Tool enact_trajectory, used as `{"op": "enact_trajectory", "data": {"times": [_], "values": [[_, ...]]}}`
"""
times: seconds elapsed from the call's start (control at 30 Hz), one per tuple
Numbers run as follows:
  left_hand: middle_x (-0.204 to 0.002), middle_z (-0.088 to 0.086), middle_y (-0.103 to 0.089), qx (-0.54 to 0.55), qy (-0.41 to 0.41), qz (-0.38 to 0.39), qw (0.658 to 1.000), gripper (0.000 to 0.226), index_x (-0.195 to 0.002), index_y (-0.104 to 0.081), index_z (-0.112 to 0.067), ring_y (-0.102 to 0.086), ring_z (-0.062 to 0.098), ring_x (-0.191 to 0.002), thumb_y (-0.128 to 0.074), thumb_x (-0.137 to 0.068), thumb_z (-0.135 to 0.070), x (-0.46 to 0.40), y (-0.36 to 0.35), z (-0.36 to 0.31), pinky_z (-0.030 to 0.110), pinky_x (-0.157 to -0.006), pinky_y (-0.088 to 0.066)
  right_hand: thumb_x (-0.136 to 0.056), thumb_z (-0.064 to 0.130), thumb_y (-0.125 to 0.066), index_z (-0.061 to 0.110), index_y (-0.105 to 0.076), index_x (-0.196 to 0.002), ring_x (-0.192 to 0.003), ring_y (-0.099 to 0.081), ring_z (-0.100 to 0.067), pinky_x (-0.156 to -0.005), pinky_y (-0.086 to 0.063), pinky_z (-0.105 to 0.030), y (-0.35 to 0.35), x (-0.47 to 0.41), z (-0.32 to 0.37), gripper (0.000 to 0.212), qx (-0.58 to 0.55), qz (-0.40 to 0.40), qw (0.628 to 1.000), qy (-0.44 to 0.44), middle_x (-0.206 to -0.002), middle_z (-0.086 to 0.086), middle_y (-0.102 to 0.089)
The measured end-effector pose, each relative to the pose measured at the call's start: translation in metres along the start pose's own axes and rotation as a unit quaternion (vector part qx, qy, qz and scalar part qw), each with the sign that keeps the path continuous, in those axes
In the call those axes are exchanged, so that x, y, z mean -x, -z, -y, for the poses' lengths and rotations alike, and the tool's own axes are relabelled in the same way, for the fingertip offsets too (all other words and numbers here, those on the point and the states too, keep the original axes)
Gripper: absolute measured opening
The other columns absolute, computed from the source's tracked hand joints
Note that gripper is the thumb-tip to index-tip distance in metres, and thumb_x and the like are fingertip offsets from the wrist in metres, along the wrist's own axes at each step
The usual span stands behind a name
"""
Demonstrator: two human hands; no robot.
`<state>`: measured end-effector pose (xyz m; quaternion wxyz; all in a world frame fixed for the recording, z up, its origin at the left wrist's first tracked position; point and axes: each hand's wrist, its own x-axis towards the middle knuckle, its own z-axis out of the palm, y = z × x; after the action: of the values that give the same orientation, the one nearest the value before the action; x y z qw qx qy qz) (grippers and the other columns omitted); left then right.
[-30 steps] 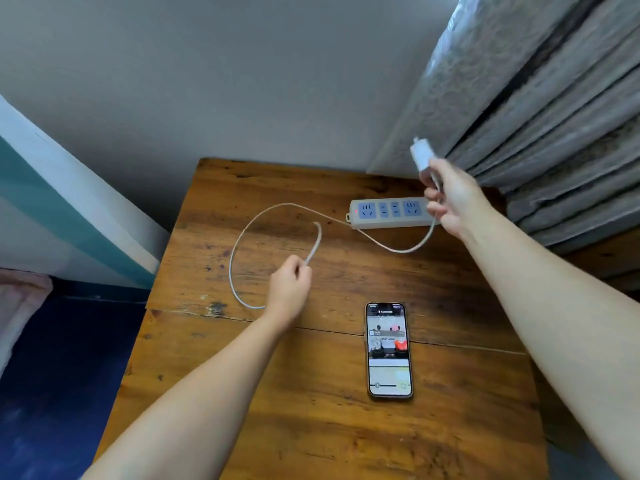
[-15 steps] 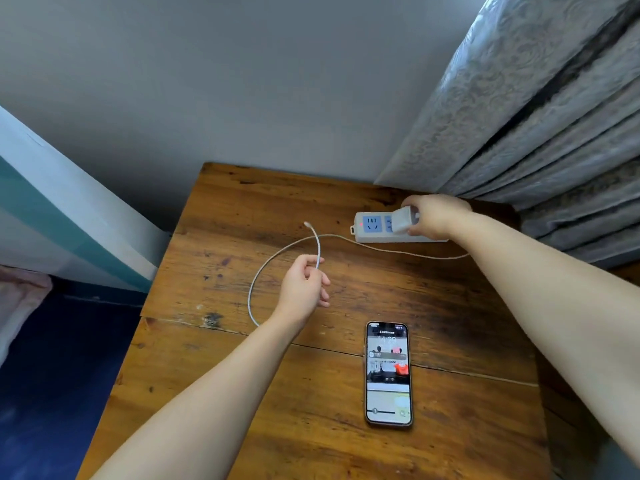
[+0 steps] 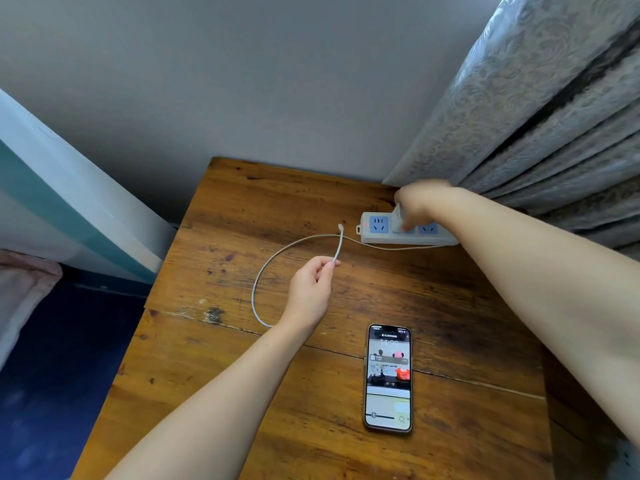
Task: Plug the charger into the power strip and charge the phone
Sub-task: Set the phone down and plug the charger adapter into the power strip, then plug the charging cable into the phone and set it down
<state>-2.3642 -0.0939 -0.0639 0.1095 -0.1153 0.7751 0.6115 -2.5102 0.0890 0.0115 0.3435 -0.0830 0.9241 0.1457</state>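
Observation:
A white power strip point(image 3: 379, 233) with blue sockets and a red light lies at the back right of the wooden table point(image 3: 242, 393). My right hand point(image 3: 420, 202) grips the white charger point(image 3: 398, 216) and holds it upright on the strip's middle socket. The white cable point(image 3: 273, 261) loops across the table from the charger. My left hand point(image 3: 310, 292) pinches the cable near its free end, and the connector tip point(image 3: 341, 227) points up. The phone point(image 3: 388, 377) lies flat at the front right, screen lit.
A grey patterned curtain point(image 3: 536, 109) hangs at the right, just behind the strip. The grey wall point(image 3: 242, 81) stands behind the table. At the left are a teal and white panel point(image 3: 62, 202) and a dark blue floor point(image 3: 52, 375).
My right hand brought the charger down from the air onto the strip and now presses it upright on the middle socket. My left hand lifted the cable's end slightly.

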Motion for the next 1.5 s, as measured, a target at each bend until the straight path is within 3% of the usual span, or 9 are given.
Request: {"op": "enact_trajectory", "data": {"times": [0.13, 0.3, 0.83, 0.93, 1.0, 1.07, 1.2, 1.33, 1.5], "values": [[-0.063, -0.003, -0.05, 0.013, 0.008, 0.009, 1.0, 0.018, -0.094, -0.059, -0.017, -0.044, 0.009, -0.056, -0.041, -0.096, -0.015, 0.0, -0.002, -0.003, 0.024, -0.053, -0.037, -0.083, 0.04, -0.066, 0.011, -0.051, -0.131, -0.104, -0.059, -0.026, -0.077, -0.049, -0.034, 0.003, 0.001, 0.0, 0.058, -0.005, 0.014, 1.0, 0.011, -0.121, -0.008, -0.061], [-0.064, -0.003, -0.052, -0.002, 0.004, 0.025, 1.0, 0.017, -0.092, -0.058, -0.017, -0.046, 0.011, -0.058, -0.042, -0.096, -0.015, 0.003, 0.0, -0.002, 0.026, -0.057, -0.039, -0.084, 0.026, -0.063, 0.009, -0.06, -0.115, -0.081, -0.057, -0.021, -0.061, -0.045, -0.03, -0.003, -0.002, 0.009, 0.036, 0.05, -0.005, 0.999, 0.016, -0.09, -0.004, -0.059], [-0.066, -0.004, -0.052, -0.02, -0.016, 0.052, 0.998, 0.014, -0.093, -0.057, -0.016, -0.048, 0.011, -0.062, -0.043, -0.095, -0.016, 0.008, 0.001, -0.006, 0.026, -0.061, -0.042, -0.087, 0.025, -0.062, 0.008, -0.055, -0.123, -0.101, -0.06, -0.027, -0.075, -0.05, -0.035, -0.013, -0.007, 0.012, 0.041, 0.048, -0.021, 0.999, 0.01, -0.116, -0.011, -0.06], [-0.066, -0.005, -0.054, -0.029, -0.021, 0.053, 0.998, 0.014, -0.09, -0.057, -0.021, -0.05, 0.01, -0.063, -0.044, -0.095, -0.017, 0.012, 0.001, -0.009, 0.03, -0.063, -0.044, -0.089, 0.032, -0.059, 0.016, -0.042, -0.139, -0.122, -0.048, -0.03, -0.091, -0.046, -0.042, -0.025, 0.001, 0.014, 0.055, 0.059, -0.072, 0.996, 0.001, -0.135, -0.014, -0.05], [-0.066, -0.005, -0.055, -0.042, -0.033, 0.051, 0.997, 0.014, -0.089, -0.057, -0.021, -0.051, 0.011, -0.064, -0.045, -0.094, -0.017, 0.017, 0.0, -0.013, 0.033, -0.064, -0.046, -0.092, 0.032, -0.051, 0.017, -0.039, -0.142, -0.132, -0.04, -0.03, -0.105, -0.035, -0.046, -0.033, 0.014, 0.021, 0.053, 0.013, -0.195, 0.98, 0.039, -0.144, -0.013, -0.044], [-0.066, -0.004, -0.056, -0.052, -0.045, 0.041, 0.997, 0.014, -0.087, -0.058, -0.018, -0.052, 0.014, -0.065, -0.046, -0.093, -0.016, 0.024, -0.002, -0.016, 0.037, -0.067, -0.047, -0.096, 0.025, -0.041, 0.013, -0.05, -0.135, -0.124, -0.048, -0.029, -0.101, -0.038, -0.041, -0.038, 0.036, 0.036, 0.041, -0.151, -0.278, 0.944, 0.094, -0.135, -0.011, -0.055], [-0.07, 0.001, -0.057, -0.066, -0.069, 0.038, 0.995, 0.012, -0.087, -0.058, -0.017, -0.052, 0.018, -0.069, -0.048, -0.092, -0.014, 0.039, -0.01, -0.027, 0.041, -0.07, -0.047, -0.1, 0.026, -0.035, 0.008, -0.062, -0.12, -0.092, -0.062, -0.014, -0.066, -0.047, -0.024, -0.037, 0.078, 0.052, 0.038, -0.556, -0.089, 0.816, 0.128, -0.109, -0.006, -0.072], [-0.086, -0.002, -0.061, -0.137, -0.133, 0.039, 0.981, 0.011, -0.093, -0.062, -0.018, -0.054, 0.016, -0.085, -0.051, -0.092, -0.018, 0.048, -0.016, -0.036, 0.034, -0.078, -0.045, -0.099, 0.027, -0.039, 0.014, -0.066, -0.11, -0.079, -0.056, -0.007, -0.056, -0.039, -0.018, -0.04, 0.1, 0.045, 0.032, -0.598, -0.09, 0.78, 0.162, -0.1, -0.002, -0.074], [-0.09, -0.002, -0.055, -0.213, -0.173, -0.106, 0.956, 0.007, -0.091, -0.057, -0.015, -0.047, 0.014, -0.086, -0.052, -0.091, -0.02, 0.067, -0.011, -0.024, 0.028, -0.074, -0.038, -0.098, 0.026, -0.042, 0.019, -0.068, -0.094, -0.078, -0.06, -0.009, -0.064, -0.047, -0.018, -0.065, 0.108, 0.021, 0.027, -0.512, -0.236, 0.818, 0.118, -0.087, 0.001, -0.067]]}}
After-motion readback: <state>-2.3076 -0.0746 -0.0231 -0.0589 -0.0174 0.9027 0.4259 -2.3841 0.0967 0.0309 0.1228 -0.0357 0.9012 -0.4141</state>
